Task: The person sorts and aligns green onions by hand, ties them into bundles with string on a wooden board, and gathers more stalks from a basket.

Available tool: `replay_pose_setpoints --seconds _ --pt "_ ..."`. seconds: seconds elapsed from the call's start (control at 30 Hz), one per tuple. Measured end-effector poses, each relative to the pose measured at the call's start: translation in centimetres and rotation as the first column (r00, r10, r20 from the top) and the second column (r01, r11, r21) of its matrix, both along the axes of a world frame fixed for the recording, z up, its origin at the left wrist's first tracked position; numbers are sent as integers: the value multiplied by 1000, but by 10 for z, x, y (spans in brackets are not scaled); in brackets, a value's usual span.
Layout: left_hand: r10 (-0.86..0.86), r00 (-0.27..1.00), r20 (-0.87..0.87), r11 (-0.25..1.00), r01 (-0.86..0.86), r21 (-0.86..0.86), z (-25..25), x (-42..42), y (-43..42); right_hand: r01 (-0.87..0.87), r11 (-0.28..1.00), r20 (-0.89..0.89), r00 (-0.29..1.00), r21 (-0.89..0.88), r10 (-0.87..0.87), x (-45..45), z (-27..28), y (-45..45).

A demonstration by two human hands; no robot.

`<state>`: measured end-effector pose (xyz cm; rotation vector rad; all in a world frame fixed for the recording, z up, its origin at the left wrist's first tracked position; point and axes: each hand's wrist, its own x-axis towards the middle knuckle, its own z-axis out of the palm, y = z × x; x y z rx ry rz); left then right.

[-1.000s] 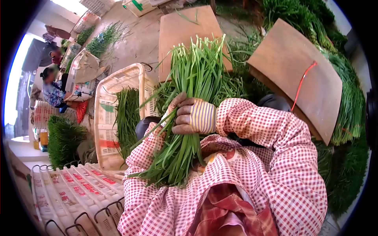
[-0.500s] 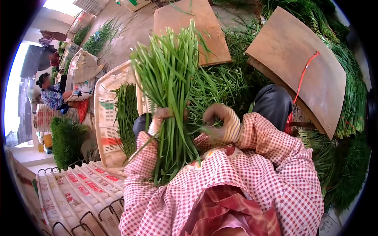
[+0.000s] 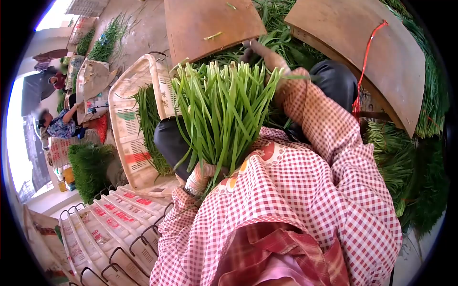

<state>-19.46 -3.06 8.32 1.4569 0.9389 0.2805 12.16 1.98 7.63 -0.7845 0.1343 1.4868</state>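
A thick bunch of garlic chives [image 3: 224, 107] stands in front of my body, cut pale ends upward and leaves hanging down. My left hand [image 3: 206, 175], in a striped-cuffed glove, is wrapped round its lower part. Beyond the bunch, my right hand [image 3: 265, 53] reaches forward over loose green leaves [image 3: 281, 50], beside the edge of a brown board [image 3: 214, 24]. Its dark-gloved fingers are stretched out and look apart; blur and the leaves partly hide the tips.
A white plastic crate [image 3: 125, 107] with more greens is at left, a ribbed white crate [image 3: 102, 229] nearer. A second board [image 3: 362, 43] with red string [image 3: 366, 62] lies right, beside bundled greens [image 3: 384, 152]. A seated person [image 3: 63, 125] is far left.
The bunch has come down and nearer to my body, its cut ends leaning away, with my left hand lower. My right hand has gone from beside the bunch forward to the board's edge.
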Motion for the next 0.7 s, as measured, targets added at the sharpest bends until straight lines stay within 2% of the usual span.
replay_pose_setpoints --seconds 0.03,0.07,0.1,0.17,0.2,0.3,0.33,0.37,0.4,0.43,0.47,0.5,0.53,0.57,0.6,0.63,0.7 --pt "1 1000 -5 1000 -1 -1 -1 0 -1 -19 1000 273 962 -21 24 6 3 7" --pt "-1 1000 -8 1000 1 2 -1 -1 -2 42 999 196 979 21 -45 11 -4 29" --pt "0 1000 -17 1000 0 2 0 -3 -3 -58 998 298 953 -7 57 23 -12 39" --pt "0 1000 -31 1000 0 2 1 -6 -5 -12 968 500 855 -249 140 38 11 56" --pt "7 999 -36 1000 -7 3 0 -9 -8 16 970 552 825 -242 124 52 13 62" --pt "26 999 -48 1000 -26 18 -3 -11 -16 153 988 649 753 -14 -107 123 23 55" --pt "35 998 -49 999 -34 19 -4 -11 -17 172 984 678 719 35 -150 145 25 48" --pt "41 998 -46 999 -40 19 -5 -8 -17 149 989 723 680 26 -121 157 24 40" --pt "45 998 -40 999 -44 16 -7 -7 -16 64 997 787 617 -42 -6 153 22 31" --pt "45 998 -31 999 -45 12 -8 -3 -15 -98 956 879 375 -277 293 134 3 24" --pt "40 999 -25 999 -40 6 -10 0 -12 -268 927 877 335 -262 345 104 6 10" --pt "35 999 -20 999 -35 1 -11 3 -10 -464 881 843 437 -88 314 57 14 -16" --pt "33 999 -17 999 -33 -6 -13 5 -9 -577 815 793 515 42 324 15 18 -40" --pt "29 999 -15 999 -29 -18 -14 7 -8 -618 785 802 491 45 340 -11 21 -51" --pt "31 999 -18 999 -32 -35 -16 8 -6 -622 702 866 78 -346 495 -15 34 -49" --pt "40 999 -18 998 -41 -55 -17 8 -6 -564 748 915 -34 -351 403 -26 -10 -43" --pt "55 998 -27 996 -56 -66 -21 4 -8 -563 790 912 147 -242 384 -25 -16 -33"
